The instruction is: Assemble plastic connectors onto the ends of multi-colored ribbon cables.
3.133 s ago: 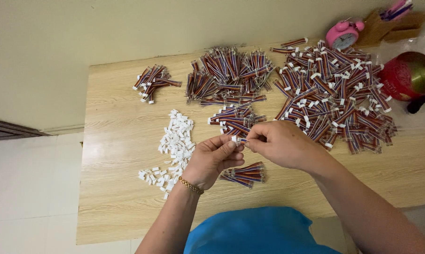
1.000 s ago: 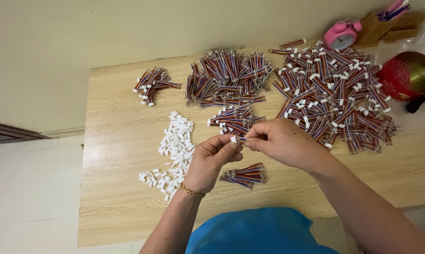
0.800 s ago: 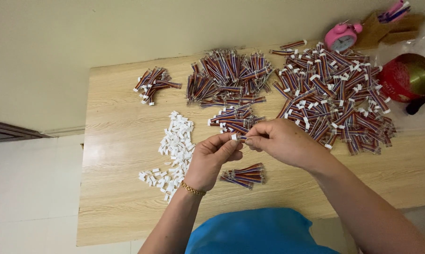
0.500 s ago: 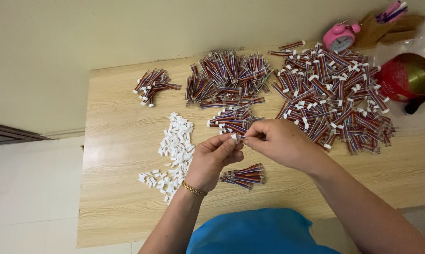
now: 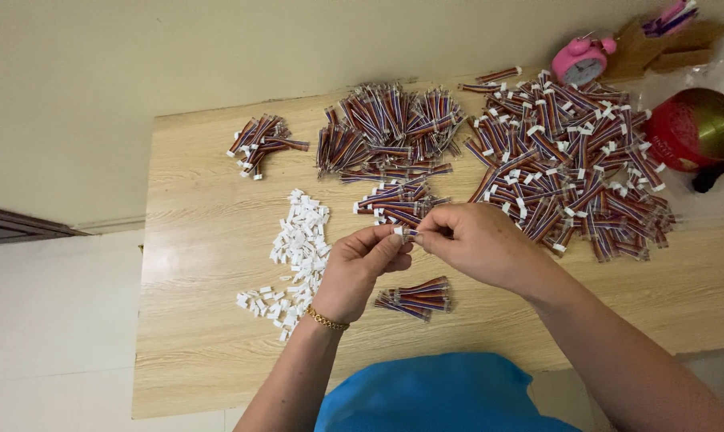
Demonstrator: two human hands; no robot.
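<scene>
At centre frame, the left hand (image 5: 360, 270) and right hand (image 5: 472, 240) meet fingertip to fingertip, pinching a small white connector (image 5: 399, 231) with short striped wires between them. Seating it seemingly calls for steady pressure. White connectors (image 5: 300, 240) lie just left; wire bundles (image 5: 568, 164) fill the upper right.

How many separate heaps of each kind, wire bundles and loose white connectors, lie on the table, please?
Wire heaps: 5, namely the small far-left one, the big middle one, the biggest at right, a small one beyond the hands and a small one near the body.
White connector heaps: 1.
Total: 6.
</scene>
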